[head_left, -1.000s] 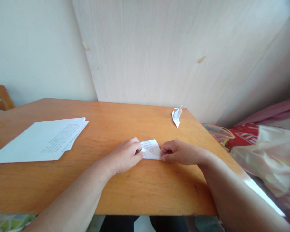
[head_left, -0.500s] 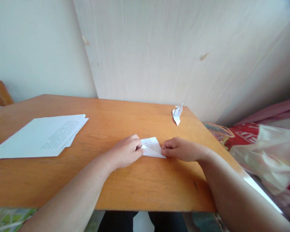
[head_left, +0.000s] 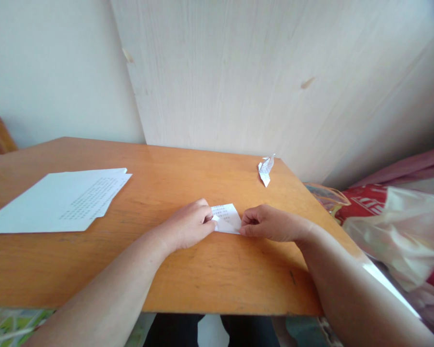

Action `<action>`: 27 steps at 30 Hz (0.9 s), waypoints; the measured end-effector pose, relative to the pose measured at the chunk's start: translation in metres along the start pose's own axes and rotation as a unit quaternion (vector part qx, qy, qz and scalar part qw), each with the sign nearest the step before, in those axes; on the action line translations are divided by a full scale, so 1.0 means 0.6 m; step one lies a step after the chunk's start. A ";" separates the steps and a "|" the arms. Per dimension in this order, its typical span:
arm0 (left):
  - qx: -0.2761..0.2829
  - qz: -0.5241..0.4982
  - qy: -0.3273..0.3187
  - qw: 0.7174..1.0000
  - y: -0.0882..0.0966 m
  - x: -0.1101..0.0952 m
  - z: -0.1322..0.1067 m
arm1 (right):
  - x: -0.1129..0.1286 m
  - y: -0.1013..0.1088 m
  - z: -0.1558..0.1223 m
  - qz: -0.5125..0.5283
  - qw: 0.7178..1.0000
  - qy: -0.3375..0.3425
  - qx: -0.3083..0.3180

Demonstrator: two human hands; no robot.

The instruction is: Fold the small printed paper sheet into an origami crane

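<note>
A small folded sheet of paper (head_left: 226,218) with printed characters lies on the wooden table between my hands. My left hand (head_left: 193,224) is closed on its left end, thumb pressed along the near edge, where a small white flap shows. At the paper's lower right corner, my right hand (head_left: 262,222) pinches with thumb and curled fingers. Parts of the paper are covered by my fingers. Farther off, towards the back right corner, stands a folded paper figure (head_left: 265,169) made of similar printed paper.
A stack of white printed sheets (head_left: 54,202) lies on the left of the table (head_left: 188,274). A pale wooden panel (head_left: 217,77) borders the far edge. Plastic bags (head_left: 401,226) are beyond the right edge, and part of a wooden chair (head_left: 0,135) shows at far left.
The folded flap along the paper's near edge looks smaller, with more of the sheet's face showing. My right hand has shifted slightly left at the corner; my left hand stays nearly in place.
</note>
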State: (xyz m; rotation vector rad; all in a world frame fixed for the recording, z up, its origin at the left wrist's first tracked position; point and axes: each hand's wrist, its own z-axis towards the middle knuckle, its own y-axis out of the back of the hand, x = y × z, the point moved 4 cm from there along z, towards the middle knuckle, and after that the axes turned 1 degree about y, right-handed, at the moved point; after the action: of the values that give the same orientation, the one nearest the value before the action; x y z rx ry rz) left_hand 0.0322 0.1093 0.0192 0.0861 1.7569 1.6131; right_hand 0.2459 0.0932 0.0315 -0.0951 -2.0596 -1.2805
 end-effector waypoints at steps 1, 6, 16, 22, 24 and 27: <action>0.000 0.001 0.001 1.000 0.000 0.000 0.000 | 0.001 0.000 0.000 0.001 1.000 0.000 0.001; -0.003 0.007 0.010 1.000 0.000 -0.002 0.001 | 0.004 -0.001 -0.001 -0.001 1.000 0.011 0.004; -0.016 -0.005 0.021 1.000 0.000 -0.002 -0.001 | 0.001 -0.005 0.003 -0.026 1.000 0.007 -0.014; -0.015 0.001 0.012 1.000 0.000 -0.002 -0.001 | 0.002 -0.004 0.005 -0.041 0.998 -0.014 -0.038; -0.015 0.001 0.010 1.000 -0.001 -0.001 -0.001 | 0.002 -0.002 0.005 -0.047 0.997 -0.022 -0.051; -0.018 -0.007 0.011 1.000 0.000 0.001 -0.001 | 0.004 -0.002 0.004 -0.050 0.997 -0.020 -0.051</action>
State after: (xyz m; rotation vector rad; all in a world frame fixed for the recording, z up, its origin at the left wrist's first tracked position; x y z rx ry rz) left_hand 0.0313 0.1090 0.0192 0.0387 1.7402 1.6404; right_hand 0.2423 0.0938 0.0312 -0.0648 -2.0547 -1.4555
